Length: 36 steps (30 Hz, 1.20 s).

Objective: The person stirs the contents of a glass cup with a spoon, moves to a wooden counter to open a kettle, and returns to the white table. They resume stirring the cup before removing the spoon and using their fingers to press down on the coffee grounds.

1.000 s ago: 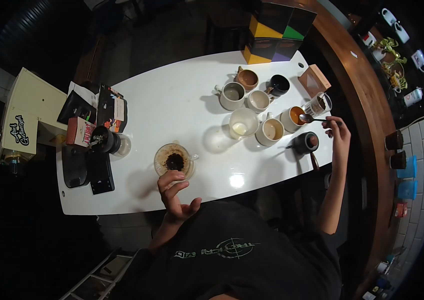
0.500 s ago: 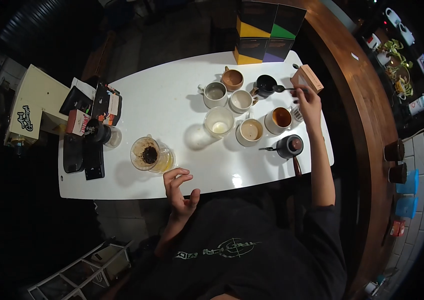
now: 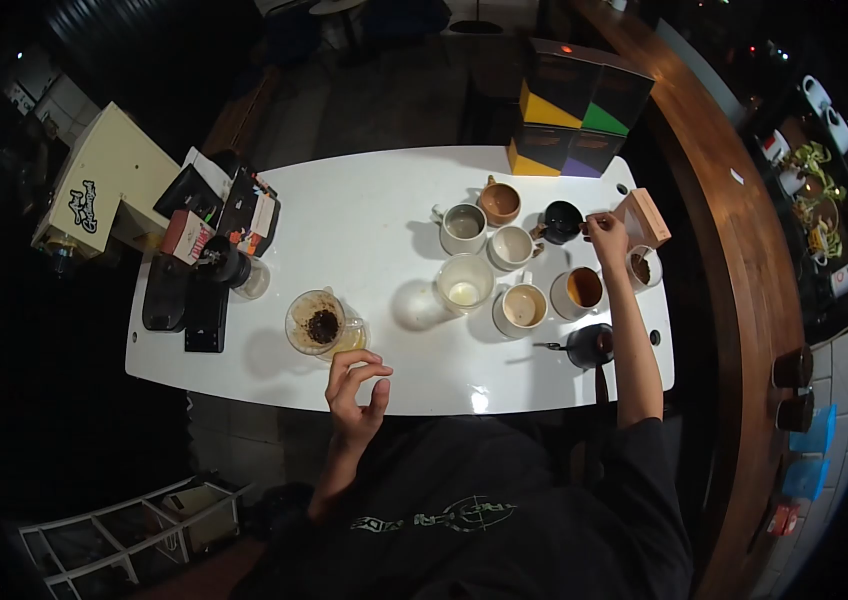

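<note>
My right hand (image 3: 606, 238) is closed on a dark spoon at the rim of a black cup (image 3: 562, 216); the spoon's bowl is hard to tell from the cup's dark inside. Below my right wrist stand a cup of amber-brown liquid (image 3: 578, 292) and a small dark pot (image 3: 588, 345) with a wooden handle. Beside the wrist is a small container of dark grounds (image 3: 645, 266). My left hand (image 3: 356, 395) hovers by the table's front edge, fingers curved apart and holding nothing. Closest to it is a glass dripper (image 3: 315, 322) with dark wet grounds, on a glass server.
Several mugs, among them a grey mug (image 3: 463, 230) and a brown cup (image 3: 499, 201), cluster around a large clear glass (image 3: 463, 284). A pink box (image 3: 642, 218) and stacked black boxes (image 3: 584, 110) stand behind. At left are a hand grinder (image 3: 224, 264) and a black scale (image 3: 206, 318).
My right hand has brought the spoon from beside the black cup to its rim. The camera view has shifted, so the table sits lower in it. My left hand stays much the same.
</note>
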### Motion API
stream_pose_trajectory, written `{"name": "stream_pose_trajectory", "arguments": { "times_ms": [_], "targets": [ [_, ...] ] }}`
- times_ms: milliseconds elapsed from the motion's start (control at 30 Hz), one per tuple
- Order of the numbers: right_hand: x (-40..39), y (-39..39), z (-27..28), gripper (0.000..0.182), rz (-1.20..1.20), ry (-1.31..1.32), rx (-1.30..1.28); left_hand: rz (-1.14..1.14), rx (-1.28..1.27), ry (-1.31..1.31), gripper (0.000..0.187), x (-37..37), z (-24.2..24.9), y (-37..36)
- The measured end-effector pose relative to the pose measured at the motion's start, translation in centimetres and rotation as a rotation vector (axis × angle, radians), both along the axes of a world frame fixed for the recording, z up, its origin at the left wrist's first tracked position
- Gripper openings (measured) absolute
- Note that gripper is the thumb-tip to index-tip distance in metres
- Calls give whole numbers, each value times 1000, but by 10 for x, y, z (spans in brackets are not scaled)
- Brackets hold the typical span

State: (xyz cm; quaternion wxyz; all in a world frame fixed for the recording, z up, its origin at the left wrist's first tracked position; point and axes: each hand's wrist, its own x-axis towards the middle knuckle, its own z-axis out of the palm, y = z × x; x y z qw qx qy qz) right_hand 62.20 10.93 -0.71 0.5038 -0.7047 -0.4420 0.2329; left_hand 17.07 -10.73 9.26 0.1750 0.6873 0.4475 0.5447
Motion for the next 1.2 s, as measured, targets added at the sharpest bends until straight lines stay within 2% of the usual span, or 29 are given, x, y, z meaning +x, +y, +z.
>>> {"name": "stream_pose_trajectory", "arguments": {
  "times_ms": [100,200,300,367,433,500,600,633,667,800,867,900,967,1033,1200],
  "targets": [
    [2,-6,4,19,31,-43,-43,34,48,73,16,-18,18,9],
    [1,-11,14,16,36,-236,-176,110,68,85,13,-43,31,19],
    [8,-8,5,20,59,-412,-158,231,67,103,12,-70,39,35],
    [-4,-13,22,23,85,-557,-155,288,63,126,12,-88,38,42],
    [-9,-14,30,35,112,-675,-183,289,11,118,16,-103,29,48],
    [-21,-22,41,36,51,-870,-130,295,-33,120,13,-113,26,49],
    [-53,-37,85,29,12,-995,-138,264,-129,135,23,-125,31,52],
    [-71,-41,106,27,-1,-1039,-124,195,-231,168,27,-128,37,54],
    [-85,-43,123,25,-23,-1039,-122,123,-332,200,30,-131,42,56],
    [-136,-61,170,22,-74,-1031,-90,1,-456,245,35,-134,51,64],
    [-164,-73,187,20,130,-927,-3,-16,-465,270,35,-137,52,69],
    [-186,-79,193,16,257,-813,23,-37,-473,294,34,-139,51,71],
    [-231,-91,187,19,458,-586,90,-20,-480,329,34,-139,47,74],
    [-277,-99,195,19,652,-477,-31,-20,-449,452,34,-137,47,75],
    [-342,-95,163,19,840,-341,-6,-41,-481,583,36,-139,56,79]
  ]
}}
